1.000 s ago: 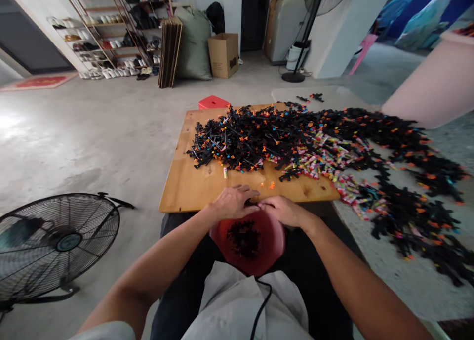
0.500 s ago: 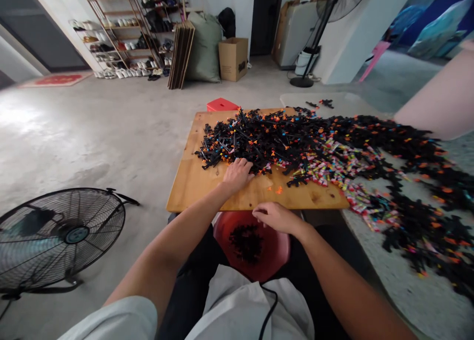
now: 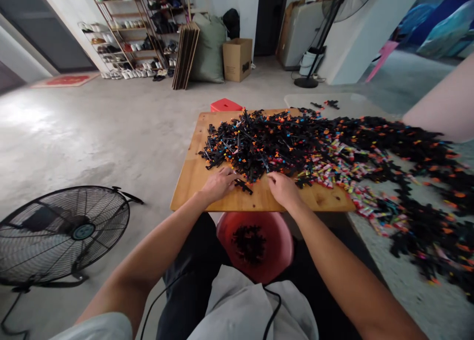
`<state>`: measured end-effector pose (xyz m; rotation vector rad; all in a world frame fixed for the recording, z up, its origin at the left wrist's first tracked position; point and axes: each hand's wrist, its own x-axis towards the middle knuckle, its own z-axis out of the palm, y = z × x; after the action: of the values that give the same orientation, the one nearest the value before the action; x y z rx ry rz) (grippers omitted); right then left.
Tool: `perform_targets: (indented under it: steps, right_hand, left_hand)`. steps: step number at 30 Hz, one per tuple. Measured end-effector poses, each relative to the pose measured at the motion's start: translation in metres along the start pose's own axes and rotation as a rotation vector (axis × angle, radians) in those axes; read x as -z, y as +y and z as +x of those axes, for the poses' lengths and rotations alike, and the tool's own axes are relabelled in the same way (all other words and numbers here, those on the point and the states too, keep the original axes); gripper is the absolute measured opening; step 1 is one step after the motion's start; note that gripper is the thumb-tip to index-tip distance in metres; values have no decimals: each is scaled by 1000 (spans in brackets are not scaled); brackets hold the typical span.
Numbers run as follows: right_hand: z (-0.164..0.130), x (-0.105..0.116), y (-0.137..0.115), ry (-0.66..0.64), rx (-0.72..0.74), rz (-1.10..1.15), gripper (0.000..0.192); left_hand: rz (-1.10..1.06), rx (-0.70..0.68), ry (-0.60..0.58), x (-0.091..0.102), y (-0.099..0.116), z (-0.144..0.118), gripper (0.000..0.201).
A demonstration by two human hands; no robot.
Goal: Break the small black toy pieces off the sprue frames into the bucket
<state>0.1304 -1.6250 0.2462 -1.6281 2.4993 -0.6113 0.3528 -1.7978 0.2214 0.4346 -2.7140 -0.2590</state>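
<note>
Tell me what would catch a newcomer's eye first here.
First, a heap of black pieces with orange bits sprawls over the wooden board and the grey surface to its right. In front, the left hand touches a black piece and the right hand is near the heap's edge. Below the board, a red basin between the legs holds more black pieces.

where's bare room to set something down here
Bare wood: between the left hand and the left edge of the board, and right of the right hand, in front of the colorful tubes. Black pieces crowd most of the back.
</note>
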Motion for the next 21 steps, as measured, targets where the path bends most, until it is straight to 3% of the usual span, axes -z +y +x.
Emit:
perform_targets:
  steps: [3,7,16,21]
  right_hand:
    - [8,6,-15,-31,-49,-142,36]
    - [17,16,-20,-61,-153,-304,41]
    - [14,12,1,-225,145,-369,51]
    - [20,15,-4,-173,68,-363,42]
  left_hand:
    - [38,25,-2,10,-5,-16,33]
    - [12,-49,-24,16,4,-25,46]
    - [-36,-105,-109,8,32,-19,34]
    - [-40,-118,-150,12,50,-13,43]
